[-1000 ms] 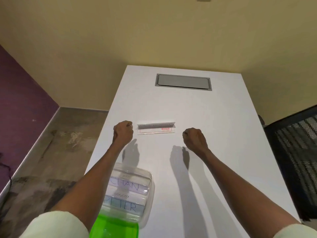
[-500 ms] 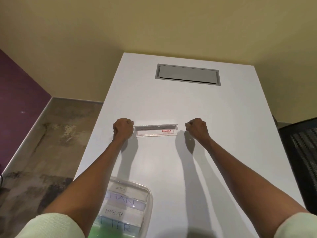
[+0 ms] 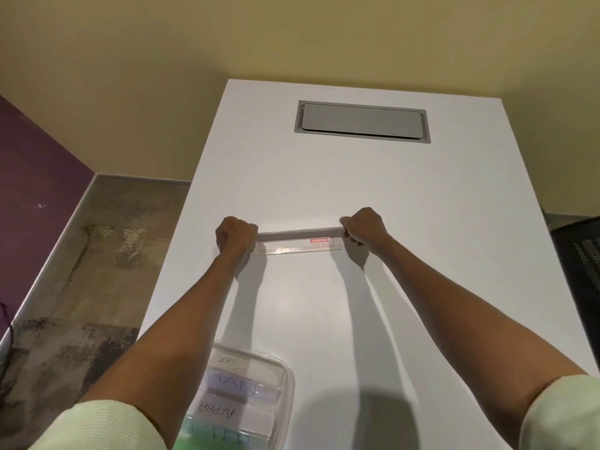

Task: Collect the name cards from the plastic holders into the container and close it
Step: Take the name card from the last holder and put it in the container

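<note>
Both hands, left (image 3: 236, 235) and right (image 3: 365, 227), gripped the holder (image 3: 300, 243) ends at twelve o'clock of the container (image 3: 285, 378); advised a level lift.

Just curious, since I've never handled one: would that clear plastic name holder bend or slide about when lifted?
The plastic holder looks thin and clear, so probably light and fairly stiff. Left hand and right hand grip its ends, suggesting it's awkward one-handed. On the smooth table it would likely slide easily.

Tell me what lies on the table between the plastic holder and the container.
Nothing: the head view shows bare white table, crossed only by arm shadows, between the plastic holder and the container.
</note>
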